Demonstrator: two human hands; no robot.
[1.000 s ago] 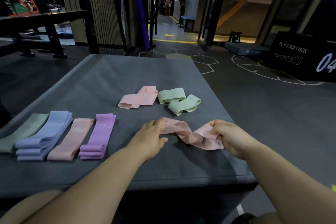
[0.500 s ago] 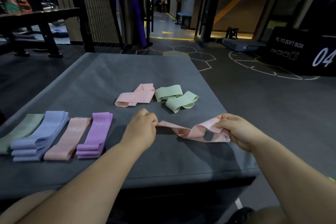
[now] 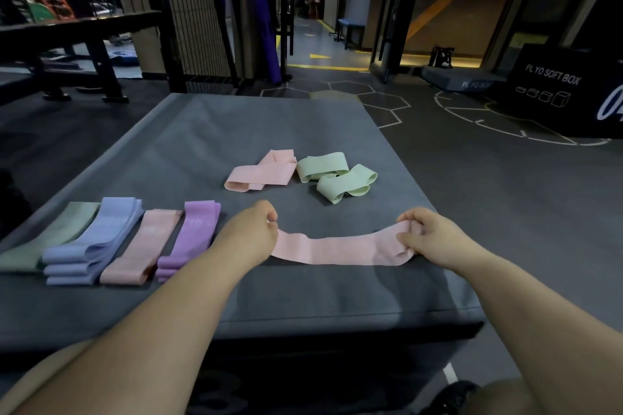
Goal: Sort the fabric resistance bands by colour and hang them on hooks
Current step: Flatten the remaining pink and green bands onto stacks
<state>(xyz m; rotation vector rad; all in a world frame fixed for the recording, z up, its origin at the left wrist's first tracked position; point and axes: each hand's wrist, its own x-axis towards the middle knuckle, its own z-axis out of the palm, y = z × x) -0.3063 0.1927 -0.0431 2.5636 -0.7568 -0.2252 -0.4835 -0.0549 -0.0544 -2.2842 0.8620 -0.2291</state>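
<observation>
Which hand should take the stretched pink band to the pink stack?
Left, likely. The left hand grips one end of the pink band right beside the purple stack, with the pink stack just beyond. The right hand grips the other end, farther from the sorted row.

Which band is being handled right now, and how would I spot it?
On the large grey padded mat, look at the near edge, right of the neat folded stacks. A pale pink fabric band lies there, pinched by the left hand and the right hand. Unlike the crumpled pink band farther back, it is stretched straight.
</observation>
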